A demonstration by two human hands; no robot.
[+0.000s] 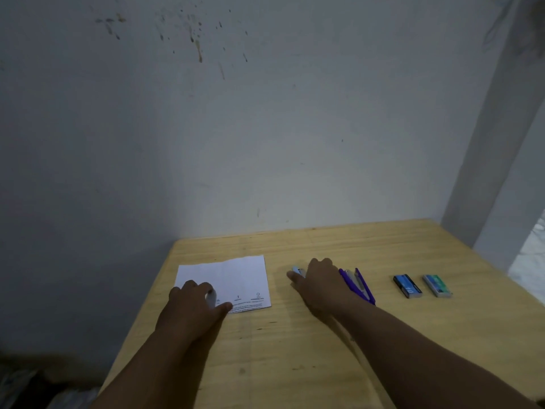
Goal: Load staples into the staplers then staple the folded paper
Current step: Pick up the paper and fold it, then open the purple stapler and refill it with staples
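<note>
The left hand (196, 302) lies on the near left corner of the folded paper (233, 280), fingers curled over and the thumb stretched along the paper's near edge; something small and pale shows under the fingers, too blurred to name, so whether the hand grips anything cannot be told. The right hand (317, 283) lies over a light blue stapler (297, 271), whose far end pokes out past the fingers; the fingers bend down over it, though the hand hides whether they actually close around it.

Just beside the right hand, on its right and touching or nearly touching the wrist, lies a purple stapler (358, 286), swung open, with its two arms spread in a narrow V. Further right, well apart from the hand, two staple boxes lie side by side: a blue box (407, 286) and a green box (437, 285), close together but not touching.

The paper lies flat, with printed lines along its near edge and a crease across its middle. All of this lies on a pale wooden desk (295, 343) pushed against a grey, stained wall (265, 128).
</note>
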